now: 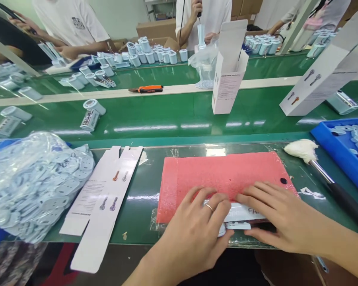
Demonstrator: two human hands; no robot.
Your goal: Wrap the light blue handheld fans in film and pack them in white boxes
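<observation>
A light blue plastic casing (241,212), printed with lettering that begins "FA", lies along the near edge of a red foam mat (214,174). My left hand (197,226) grips its left end, fingers curled over the top and thumb underneath; a ring is on one finger. My right hand (274,216) holds the other end, fingers on top and thumb at the near side. Between the hands, a small pale blue part (238,225) juts out below the casing. Both ends of the casing are covered by my fingers.
Left: a clear bag of pale blue discs (44,182) and flattened boxes (104,198). Right: a cloth-headed hammer (322,174) and blue tray (325,139). Beyond, a green conveyor (167,115) carries upright boxes (228,87); orange pliers (147,89) lie farther back. Co-workers sit opposite.
</observation>
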